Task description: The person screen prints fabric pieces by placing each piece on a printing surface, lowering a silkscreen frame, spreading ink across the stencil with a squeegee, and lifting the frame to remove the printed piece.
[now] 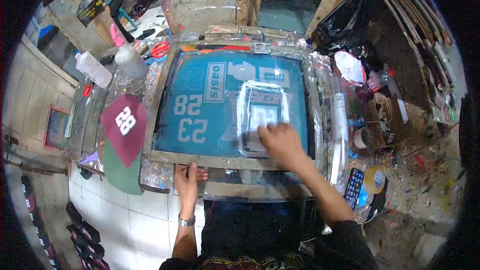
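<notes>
A screen-printing frame [225, 161] with teal mesh lies on the worktable; its mesh bears reversed numbers, "oasis" lettering and other designs. White ink [285, 101] forms a rough rectangle around a number design on the right. Over the lower part of that rectangle is my right hand [282, 142], its fingers curled closed; what they grip is hidden and slightly blurred. My left hand [189, 179], with a watch at the wrist, holds the front edge of the frame, thumb up against it.
Maroon fabric [125, 130] printed "28" lies over green fabric [122, 172] at left. Behind are a pink-topped spray bottle [131, 60], a white bottle [93, 69] and red-handled scissors [160, 49]. At right are a phone [354, 188] and a tape roll [375, 179].
</notes>
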A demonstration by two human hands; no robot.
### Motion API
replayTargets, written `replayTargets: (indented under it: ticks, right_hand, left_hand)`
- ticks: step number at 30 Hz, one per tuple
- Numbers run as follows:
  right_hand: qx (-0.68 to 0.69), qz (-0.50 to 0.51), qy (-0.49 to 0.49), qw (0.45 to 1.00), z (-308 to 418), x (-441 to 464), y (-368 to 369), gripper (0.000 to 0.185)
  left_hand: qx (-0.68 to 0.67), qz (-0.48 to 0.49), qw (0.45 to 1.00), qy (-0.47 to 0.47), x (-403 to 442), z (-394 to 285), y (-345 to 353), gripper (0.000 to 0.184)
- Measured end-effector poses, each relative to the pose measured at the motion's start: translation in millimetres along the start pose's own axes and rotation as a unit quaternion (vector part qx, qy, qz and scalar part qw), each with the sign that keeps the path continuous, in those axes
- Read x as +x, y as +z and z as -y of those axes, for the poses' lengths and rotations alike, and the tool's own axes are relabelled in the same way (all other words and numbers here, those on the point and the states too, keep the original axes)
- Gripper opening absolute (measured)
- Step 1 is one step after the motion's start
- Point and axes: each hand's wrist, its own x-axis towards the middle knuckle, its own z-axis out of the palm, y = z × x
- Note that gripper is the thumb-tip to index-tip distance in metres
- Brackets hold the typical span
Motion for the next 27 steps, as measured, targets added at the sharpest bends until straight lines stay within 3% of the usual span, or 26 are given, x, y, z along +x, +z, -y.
replayTargets:
  ticks: [2,5,8,10,14,16,18,20,21,22,23,25,26,27]
  right_hand:
    - [0.005,-0.039,-0.035,0.999,18,-27,-6,0.018]
    - [-0.003,-0.011,-0.014,1.000,25,-39,-10,0.026]
    - [-0.002,-0.077,0.011,0.997,36,-38,-37,0.033]
    - [-0.011,-0.210,0.103,0.972,45,-35,-50,0.043]
    - [-0.072,-0.324,0.042,0.942,25,13,-116,0.044]
    - [-0.111,-0.362,0.044,0.924,11,54,-151,0.046]
    - [-0.159,-0.364,0.058,0.916,-7,86,-180,0.052]
    - [-0.098,-0.315,0.078,0.941,-22,108,-208,0.058]
    - [-0.078,-0.224,0.163,0.958,-12,111,-230,0.069]
    - [-0.047,-0.200,0.180,0.962,-16,116,-239,0.071]
    - [-0.024,-0.144,0.221,0.964,-18,124,-252,0.065]
    - [0.010,-0.093,0.252,0.963,-14,134,-276,0.059]
    - [0.023,-0.096,0.241,0.965,-12,137,-279,0.058]
    - [0.101,-0.160,0.195,0.962,-40,139,-263,0.059]
  left_hand:
    - [0.016,0.018,1.000,-0.005,-3,-2,-2,0.028]
    - [-0.012,0.008,0.999,0.043,-3,2,0,0.029]
    - [-0.023,0.005,0.999,0.042,-5,-7,-3,0.027]
    - [-0.013,0.010,0.997,0.070,-7,-31,-2,0.025]
    - [0.011,-0.006,0.969,0.245,-5,-123,21,0.022]
    - [-0.007,-0.054,0.932,0.358,28,-134,42,0.031]
    - [0.002,-0.092,0.904,0.417,41,-145,104,0.057]
    - [0.244,-0.080,0.833,0.491,95,-113,147,0.078]
    - [0.318,-0.078,0.815,0.478,123,-82,160,0.080]
    - [0.391,-0.073,0.792,0.463,146,-51,168,0.082]
    - [0.393,-0.075,0.789,0.467,158,-29,170,0.082]
    - [0.577,-0.089,0.699,0.414,163,-3,156,0.072]
    - [0.587,-0.098,0.692,0.408,157,5,140,0.072]
    - [0.479,-0.051,0.782,0.395,146,3,122,0.063]
